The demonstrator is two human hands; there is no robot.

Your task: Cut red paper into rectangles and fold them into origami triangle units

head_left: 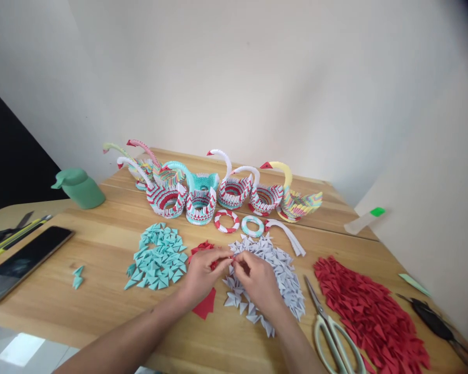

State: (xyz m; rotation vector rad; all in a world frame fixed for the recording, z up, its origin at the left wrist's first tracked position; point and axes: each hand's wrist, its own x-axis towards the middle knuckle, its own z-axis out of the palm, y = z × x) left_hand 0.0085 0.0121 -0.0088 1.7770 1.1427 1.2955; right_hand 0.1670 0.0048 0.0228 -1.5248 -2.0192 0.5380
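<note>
Here, from left to right, the teal triangles (156,262) lie just beyond our left hand (203,272), whose thumb and forefinger look pinched on a small red piece (232,256) at the point where both hands' fingertips meet. We take it for paper: almost weightless, crisp along any fold yet easily crushed, so a light fingertip grip at its edges should suit it best. On its right our right hand (259,283) seems clamped on it likewise, above the white pieces (286,275), though our fingers hide most of its shape.
</note>
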